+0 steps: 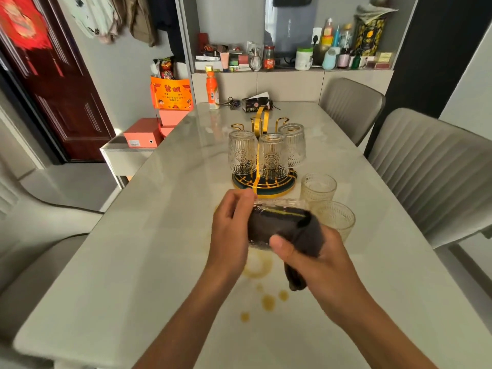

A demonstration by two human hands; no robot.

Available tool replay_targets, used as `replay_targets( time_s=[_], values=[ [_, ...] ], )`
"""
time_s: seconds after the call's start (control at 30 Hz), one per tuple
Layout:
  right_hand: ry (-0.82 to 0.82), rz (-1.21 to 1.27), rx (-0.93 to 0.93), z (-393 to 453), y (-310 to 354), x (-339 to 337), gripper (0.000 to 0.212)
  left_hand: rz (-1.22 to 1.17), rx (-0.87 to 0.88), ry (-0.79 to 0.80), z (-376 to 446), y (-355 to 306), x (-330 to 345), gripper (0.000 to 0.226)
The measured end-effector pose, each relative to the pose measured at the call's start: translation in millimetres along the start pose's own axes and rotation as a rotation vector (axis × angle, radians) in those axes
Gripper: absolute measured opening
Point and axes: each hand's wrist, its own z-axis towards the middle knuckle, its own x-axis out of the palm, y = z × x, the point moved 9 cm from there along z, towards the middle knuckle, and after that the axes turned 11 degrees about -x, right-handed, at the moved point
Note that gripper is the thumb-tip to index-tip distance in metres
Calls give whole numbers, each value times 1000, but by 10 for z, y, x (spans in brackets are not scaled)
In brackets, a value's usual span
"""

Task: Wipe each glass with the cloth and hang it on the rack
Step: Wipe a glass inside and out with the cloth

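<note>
Midway: the person is wiping a fourth glass, with two more waiting.

Just below the frame's centre, the left hand (231, 230) wraps its curled fingers round one end of the glass (277, 206), which lies on its side, long axis running left to right across the frame; which end is the mouth cannot be told. The right hand (316, 258) pinches the dark cloth (282, 226) against it, thumb pressing on top. Three glasses hang mouth-down on the gold rack (262, 183) above; two unwiped glasses (318, 189) stand upright at right. Next, likely, comes inverting the glass over a free peg, which calls for aligning mouth with prong.
</note>
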Motion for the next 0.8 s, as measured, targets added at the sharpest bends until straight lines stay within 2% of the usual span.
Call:
replay_targets(
  time_s=[0.03, 0.07, 0.1, 0.13, 0.2, 0.23, 0.27, 0.3, 0.33, 0.4, 0.43, 0.47, 0.5, 0.53, 0.57, 0.63, 0.67, 0.7, 0.73, 0.8],
  values=[
    [-60, 143, 59, -23, -67, -13, 22, -27, 171, -61, -99, -65, -66, 24],
    [-69, 226, 88, -47, -83, 4, 29, -21, 267, -96, -186, -103, -97, 22],
    [-18, 210, 89, -53, -81, 19, 33, -15, 272, -89, -211, -111, -98, 22],
    [68, 121, 68, -44, -39, 42, 30, -17, 168, -81, -149, -71, -99, 23],
    [260, -200, -28, -18, 37, 100, 31, 23, -302, -17, 18, 208, -63, 27],
    [304, -361, -82, 11, 63, 112, 35, 37, -522, 40, 34, 354, -35, 27],
    [297, -461, -116, 25, 80, 101, 39, 38, -629, 60, 16, 426, -31, 27],
    [266, -469, -137, 29, 91, 91, 39, 17, -613, 42, 25, 416, -34, 26],
    [212, -387, -137, 12, 105, 89, 35, -42, -468, -12, 50, 329, -56, 25],
    [38, -38, 1, -31, 16, 62, 22, -120, 37, -131, -82, 9, -151, 16],
    [-37, 130, 81, -58, -39, 66, 20, -107, 247, -124, -220, -110, -150, 13],
    [-77, 211, 129, -82, -67, 53, 19, -75, 369, -102, -306, -158, -134, 13],
    [-69, 210, 138, -97, -50, 53, 18, -40, 391, -84, -319, -166, -117, 14],
    [-18, 161, 117, -85, -13, 68, 16, -10, 333, -79, -261, -131, -121, 15],
    [52, 75, 81, -77, 56, 90, 14, 18, 191, -61, -166, -87, -112, 17],
    [173, -155, -13, -47, 179, 132, 20, 82, -272, 29, 23, 139, -36, 24],
    [198, -234, -47, -35, 191, 138, 25, 73, -432, 81, 46, 239, -1, 28],
    [185, -247, -67, -27, 198, 139, 28, 27, -474, 97, 36, 254, 16, 32],
    [138, -196, -71, -28, 176, 110, 24, -15, -386, 85, 24, 192, 17, 31],
    [-29, 85, 36, -36, 74, 37, 10, -145, -10, 6, -126, -56, -36, 20]
  ],
)
